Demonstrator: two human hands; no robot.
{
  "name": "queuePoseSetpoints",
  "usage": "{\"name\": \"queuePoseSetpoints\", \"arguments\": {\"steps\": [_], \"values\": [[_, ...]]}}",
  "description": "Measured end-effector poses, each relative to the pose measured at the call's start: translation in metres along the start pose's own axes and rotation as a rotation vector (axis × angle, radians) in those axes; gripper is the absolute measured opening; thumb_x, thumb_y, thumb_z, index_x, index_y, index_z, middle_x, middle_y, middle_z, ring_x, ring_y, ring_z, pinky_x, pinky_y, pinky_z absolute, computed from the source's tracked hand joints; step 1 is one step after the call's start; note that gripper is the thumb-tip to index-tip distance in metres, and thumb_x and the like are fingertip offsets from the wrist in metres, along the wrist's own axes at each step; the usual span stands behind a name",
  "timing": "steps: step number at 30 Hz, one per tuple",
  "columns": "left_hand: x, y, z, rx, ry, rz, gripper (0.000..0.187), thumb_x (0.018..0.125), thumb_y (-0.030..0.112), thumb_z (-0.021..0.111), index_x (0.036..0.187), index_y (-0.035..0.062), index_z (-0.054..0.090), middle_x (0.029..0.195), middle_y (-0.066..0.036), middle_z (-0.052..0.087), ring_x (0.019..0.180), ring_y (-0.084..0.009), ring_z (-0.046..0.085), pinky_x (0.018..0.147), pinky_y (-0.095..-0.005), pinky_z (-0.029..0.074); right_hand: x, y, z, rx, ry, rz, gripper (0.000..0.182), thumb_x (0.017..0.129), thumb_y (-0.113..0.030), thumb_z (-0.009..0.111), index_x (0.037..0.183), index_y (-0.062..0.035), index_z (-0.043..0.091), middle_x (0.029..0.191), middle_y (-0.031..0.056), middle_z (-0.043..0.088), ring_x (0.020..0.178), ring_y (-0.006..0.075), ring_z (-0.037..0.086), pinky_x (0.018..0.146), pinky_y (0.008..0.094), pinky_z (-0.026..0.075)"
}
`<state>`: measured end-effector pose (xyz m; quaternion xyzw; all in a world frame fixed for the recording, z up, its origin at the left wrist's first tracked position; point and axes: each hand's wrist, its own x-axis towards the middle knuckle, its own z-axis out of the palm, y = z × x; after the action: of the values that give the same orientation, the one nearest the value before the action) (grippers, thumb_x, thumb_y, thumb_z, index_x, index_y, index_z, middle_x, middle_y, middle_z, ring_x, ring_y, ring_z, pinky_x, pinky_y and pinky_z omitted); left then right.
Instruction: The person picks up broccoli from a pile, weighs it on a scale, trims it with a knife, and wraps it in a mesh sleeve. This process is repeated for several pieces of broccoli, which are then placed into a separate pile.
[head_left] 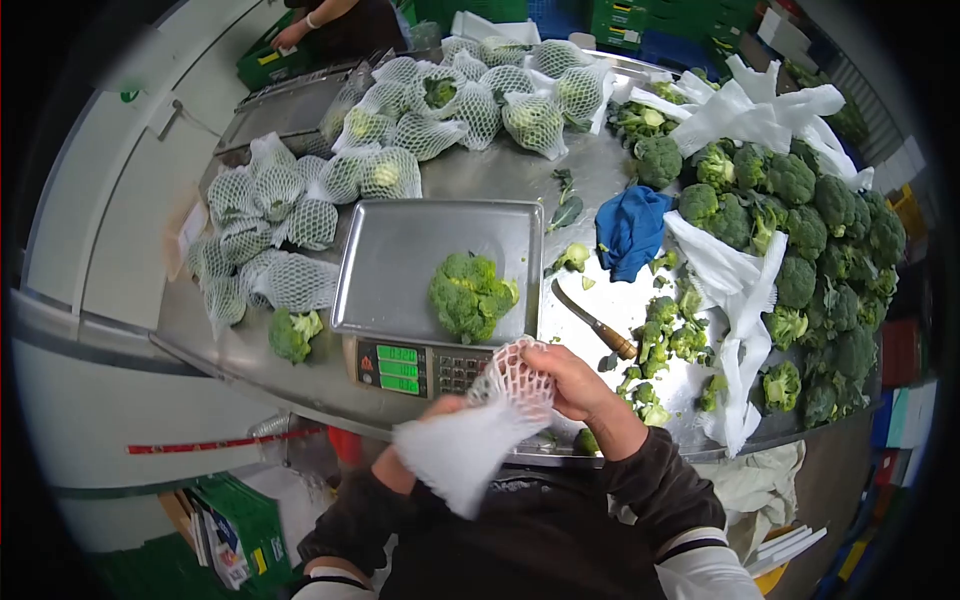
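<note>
White foam net point(524, 378) | stretched mesh | right fingers point(541, 359) grasping | left fingers point(447, 404) obscured, can't tell

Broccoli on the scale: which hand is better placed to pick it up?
Right hand, probably: it is nearer the broccoli on the scale, though it must release the foam net first. The left hand sits farther back, partly hidden by the net.
</note>
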<state>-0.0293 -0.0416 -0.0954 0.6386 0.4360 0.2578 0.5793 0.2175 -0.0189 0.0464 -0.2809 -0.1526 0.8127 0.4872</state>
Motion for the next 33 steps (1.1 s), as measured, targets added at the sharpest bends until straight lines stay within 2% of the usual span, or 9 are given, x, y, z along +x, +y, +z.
{"name": "queuePoseSetpoints", "arguments": {"steps": [2, 4, 9, 14, 17, 19, 22, 26, 33], "values": [[0.049, 0.083, -0.06, -0.303, -0.122, -0.398, 0.025, 0.089, 0.016, 0.051, 0.108, 0.0013, 0.058, 0.095, -0.008, 0.063, 0.083, -0.0142, 0.06, 0.074, -0.0276, 0.049, 0.009, -0.006, 0.0, -0.656, 0.135, -0.125, 0.027, 0.088, -0.018, 0.056, 0.105, 0.0007, 0.062, 0.084, 0.0041, 0.066, 0.073, 0.0144, 0.062, 0.069, 0.0248, 0.049], [0.075, 0.106, -0.068, -0.328, 0.265, -0.118, 0.023, 0.088, 0.016, 0.053, 0.104, 0.0015, 0.06, 0.092, -0.008, 0.063, 0.079, -0.0125, 0.06, 0.068, -0.0269, 0.049, 0.026, -0.015, 0.005, -1.173, 0.376, -0.575, 0.028, 0.081, -0.013, 0.059, 0.107, -0.0029, 0.06, 0.078, 0.0124, 0.062, 0.067, 0.0194, 0.06, 0.063, 0.0282, 0.047], [0.129, 0.093, -0.066, -0.562, 0.368, -0.188, 0.026, 0.092, 0.025, 0.048, 0.101, 0.0033, 0.06, 0.091, -0.005, 0.063, 0.077, -0.0134, 0.06, 0.065, -0.0273, 0.049, 0.076, -0.013, 0.009, -1.379, 0.65, -0.834, 0.03, 0.081, -0.014, 0.059, 0.11, -0.0069, 0.056, 0.09, 0.0146, 0.055, 0.081, 0.0326, 0.056, 0.07, 0.0375, 0.045], [0.122, 0.072, -0.064, -0.996, 0.43, -0.014, 0.038, 0.093, 0.036, 0.044, 0.099, 0.0003, 0.055, 0.091, -0.011, 0.062, 0.078, -0.0201, 0.062, 0.072, -0.0339, 0.053, 0.027, -0.014, 0.04, -1.262, 0.338, -0.96, 0.024, 0.079, -0.015, 0.059, 0.102, -0.0066, 0.059, 0.088, 0.0135, 0.058, 0.077, 0.032, 0.058, 0.068, 0.0356, 0.046], [0.079, 0.167, -0.04, -1.004, 0.153, 0.179, 0.055, 0.089, 0.049, 0.047, 0.112, -0.0009, 0.049, 0.103, -0.014, 0.06, 0.09, -0.0247, 0.06, 0.082, -0.0381, 0.051, -0.014, -0.021, 0.062, -1.272, 0.074, -0.949, 0.022, 0.085, -0.02, 0.055, 0.1, -0.0052, 0.06, 0.08, 0.0098, 0.059, 0.072, 0.0243, 0.06, 0.064, 0.0333, 0.047], [0.069, 0.179, -0.03, -1.063, 0.075, 0.142, 0.059, 0.088, 0.051, 0.047, 0.117, -0.0004, 0.047, 0.107, -0.014, 0.059, 0.092, -0.0252, 0.06, 0.085, -0.0393, 0.05, -0.027, -0.023, 0.063, -0.956, 0.085, -0.276, 0.027, 0.092, -0.026, 0.048, 0.104, -0.0049, 0.061, 0.073, 0.005, 0.061, 0.066, 0.0135, 0.06, 0.06, 0.0281, 0.048], [0.055, 0.116, -0.028, -1.361, -0.147, -0.342, 0.062, 0.09, 0.05, 0.044, 0.128, 0.0014, 0.041, 0.115, -0.015, 0.057, 0.097, -0.0267, 0.059, 0.09, -0.0402, 0.047, -0.03, -0.031, 0.045, -0.508, 0.121, 0.072, 0.035, 0.095, -0.029, 0.042, 0.108, -0.0026, 0.061, 0.073, 0.0024, 0.062, 0.066, 0.0065, 0.059, 0.057, 0.0234, 0.048], [0.053, 0.092, -0.015, -1.47, -0.127, -0.549, 0.053, 0.095, 0.043, 0.035, 0.129, 0.0029, 0.041, 0.123, -0.017, 0.053, 0.105, -0.0292, 0.057, 0.094, -0.0415, 0.045, -0.029, -0.015, 0.026, 0.263, 0.276, -0.069, 0.049, 0.097, -0.037, 0.036, 0.125, 0.0028, 0.045, 0.096, 0.0116, 0.065, 0.075, 0.0168, 0.066, 0.07, 0.0288, 0.056], [0.069, 0.088, -0.028, -1.371, -0.102, -0.145, 0.055, 0.095, 0.046, 0.031, 0.131, 0.0053, 0.038, 0.131, -0.013, 0.045, 0.118, -0.0288, 0.046, 0.1, -0.0421, 0.039, -0.017, 0.052, -0.012, 0.594, -0.048, 0.04, 0.04, 0.094, -0.03, 0.047, 0.118, 0.0014, 0.05, 0.109, 0.0125, 0.061, 0.096, 0.021, 0.061, 0.084, 0.0351, 0.051]]}}
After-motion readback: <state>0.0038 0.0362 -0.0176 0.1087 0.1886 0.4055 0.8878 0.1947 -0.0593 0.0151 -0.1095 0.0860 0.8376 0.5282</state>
